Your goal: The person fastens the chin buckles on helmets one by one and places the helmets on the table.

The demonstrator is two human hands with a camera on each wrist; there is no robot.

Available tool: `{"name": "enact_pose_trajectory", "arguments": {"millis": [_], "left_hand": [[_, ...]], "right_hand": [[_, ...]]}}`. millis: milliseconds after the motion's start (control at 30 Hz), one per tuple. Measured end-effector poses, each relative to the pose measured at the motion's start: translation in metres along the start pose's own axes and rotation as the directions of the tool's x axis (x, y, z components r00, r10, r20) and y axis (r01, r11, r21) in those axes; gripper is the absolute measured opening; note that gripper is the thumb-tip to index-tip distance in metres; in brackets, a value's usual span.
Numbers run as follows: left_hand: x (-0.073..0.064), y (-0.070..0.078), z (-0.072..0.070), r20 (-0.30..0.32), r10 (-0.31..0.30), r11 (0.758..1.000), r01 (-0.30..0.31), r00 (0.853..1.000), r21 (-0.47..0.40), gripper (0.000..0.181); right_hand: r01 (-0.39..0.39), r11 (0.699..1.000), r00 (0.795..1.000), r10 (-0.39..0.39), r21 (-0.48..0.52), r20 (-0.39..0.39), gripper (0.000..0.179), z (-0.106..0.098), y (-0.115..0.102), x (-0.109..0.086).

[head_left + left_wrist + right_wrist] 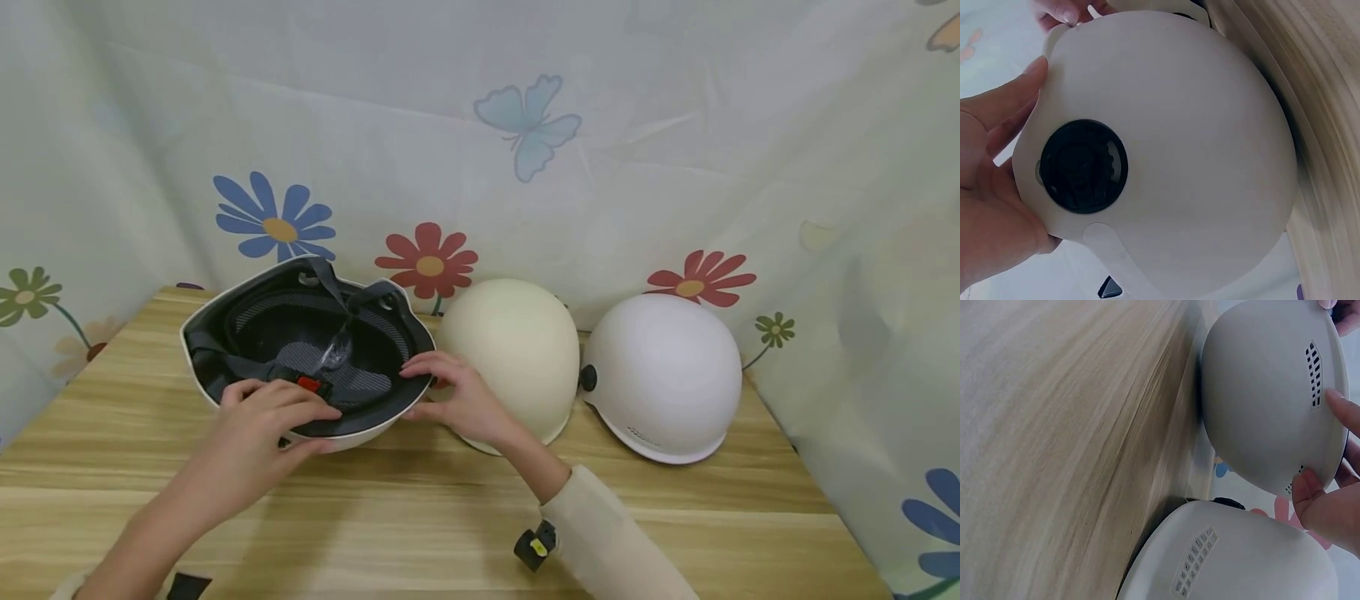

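Note:
A white helmet [281, 342] lies crown down on the table, its black padded inside facing up. Black chin straps [330, 279] and a red buckle [308, 383] lie within it. My left hand [262, 425] grips its near rim, thumb outside and fingers over the edge. At the right end of that rim, my right hand [465, 396] pinches the edge between thumb and fingers. The left wrist view shows a round black disc [1084, 166] on the smooth shell. Vent slots [1314, 374] show on the shell in the right wrist view.
Just right of the held helmet stands a cream helmet [510, 358], dome up. Beyond it sits another white helmet [667, 375] with a black side disc [588, 377]. All rest on a wood-grain table [420, 533] before a flower-printed cloth [360, 150].

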State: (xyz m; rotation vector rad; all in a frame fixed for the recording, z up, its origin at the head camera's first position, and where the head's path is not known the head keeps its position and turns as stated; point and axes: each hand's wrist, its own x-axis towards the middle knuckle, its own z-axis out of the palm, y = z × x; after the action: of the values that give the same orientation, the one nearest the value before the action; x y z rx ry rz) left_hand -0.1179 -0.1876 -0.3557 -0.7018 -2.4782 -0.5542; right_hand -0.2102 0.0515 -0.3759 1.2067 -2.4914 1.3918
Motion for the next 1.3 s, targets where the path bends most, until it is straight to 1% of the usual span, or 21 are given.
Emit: {"name": "enact_pose_trajectory", "arguments": {"millis": [100,267,333,433,533,700,833,900,1033,1167,1300], "left_hand": [[-0.002,-0.004,0.001,-0.027,0.012,1.0,-0.012,1.0,-0.014,0.029],[-0.006,-0.01,0.002,-0.03,0.022,1.0,-0.022,0.999,-0.018,0.029],[-0.006,-0.009,0.002,-0.012,0.012,1.0,-0.012,1.0,-0.002,0.028],[-0.004,-0.003,0.0,0.051,-0.018,0.999,0.015,0.999,0.051,0.027],[0.0,0.003,0.001,0.1,-0.027,0.995,0.017,0.995,0.101,0.03],[0.005,0.007,0.002,0.112,-0.008,0.991,-0.007,0.994,0.134,0.035],[0.006,0.006,0.004,0.124,-0.002,0.989,-0.017,0.992,0.146,0.035],[0.006,0.005,0.004,0.117,-0.001,0.989,-0.016,0.993,0.146,0.033],[0.005,0.001,0.004,0.09,-0.022,0.993,0.012,0.996,0.114,0.033],[0.004,-0.003,0.002,0.061,-0.072,0.997,0.07,0.996,0.035,0.033],[0.005,-0.006,0.0,0.024,-0.122,0.991,0.123,0.992,-0.044,0.032]], "right_hand": [[0.003,1.0,1.0,-0.003,0.001,0.003,0.043,0.002,0.0,0.001],[0.017,1.0,1.0,-0.017,-0.005,0.005,0.044,0.003,-0.001,0.0],[0.021,1.0,1.0,-0.021,-0.008,0.003,0.045,0.004,-0.001,-0.001],[0.013,1.0,1.0,-0.013,-0.01,0.0,0.046,0.004,-0.002,-0.002],[0.001,1.0,1.0,-0.001,-0.007,-0.004,0.046,0.005,-0.001,-0.002],[-0.002,1.0,1.0,0.002,0.002,-0.008,0.044,0.005,0.0,-0.002],[-0.013,1.0,1.0,0.013,0.021,-0.008,0.043,0.004,0.0,-0.003],[-0.023,0.999,1.0,0.023,0.032,-0.005,0.044,0.004,-0.001,-0.003],[-0.029,0.998,1.0,0.03,0.058,-0.004,0.046,0.002,-0.003,-0.003],[-0.03,0.994,0.999,0.031,0.103,-0.008,0.048,-0.001,-0.005,-0.004],[-0.031,0.987,0.999,0.034,0.158,-0.019,0.051,-0.005,-0.007,-0.005]]}}
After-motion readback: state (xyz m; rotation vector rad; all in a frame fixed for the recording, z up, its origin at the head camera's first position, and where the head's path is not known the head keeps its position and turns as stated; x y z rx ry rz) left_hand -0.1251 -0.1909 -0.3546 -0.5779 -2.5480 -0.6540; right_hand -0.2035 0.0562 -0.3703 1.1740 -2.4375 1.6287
